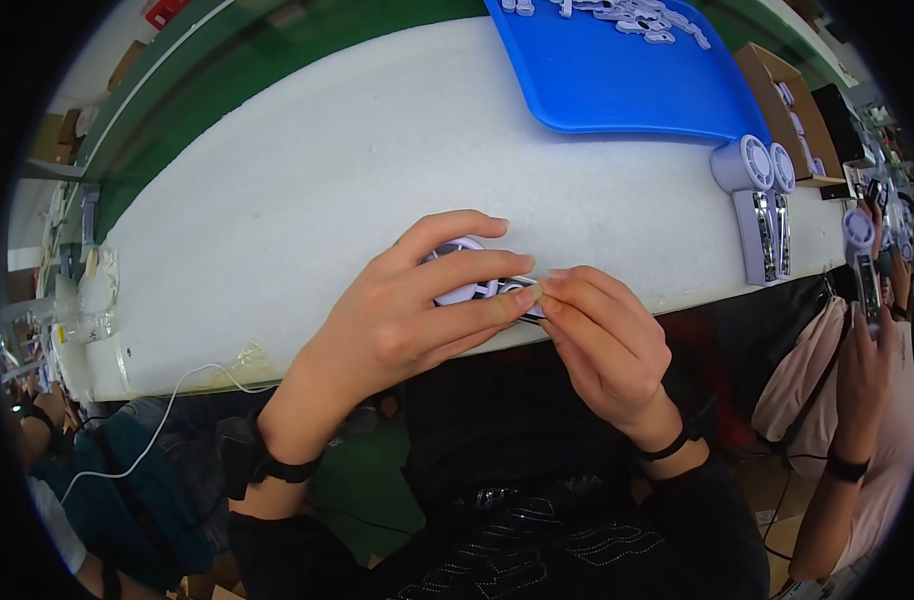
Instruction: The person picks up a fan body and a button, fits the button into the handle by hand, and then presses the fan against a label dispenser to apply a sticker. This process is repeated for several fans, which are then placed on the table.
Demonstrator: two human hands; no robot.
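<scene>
A lavender handheld fan (pixel 462 293), its round head toward the left, lies under my hands near the table's front edge. My left hand (pixel 387 315) is closed over it, with the index finger raised above the head and the other fingers along the body. At the handle end, my right hand (pixel 614 345) pinches with thumb and fingers pressed together, touching the left fingertips. Whether a small part sits in that pinch is hidden. Most of the handle is covered by my fingers.
A blue tray (pixel 627 95) with several small lavender parts (pixel 642 18) stands at the far right. Two lavender fans (pixel 757 205) stand beside a cardboard box (pixel 777 90). At right, a co-worker's hand (pixel 862 350) holds another fan (pixel 861 250). A white cable (pixel 167 420) hangs off the left edge.
</scene>
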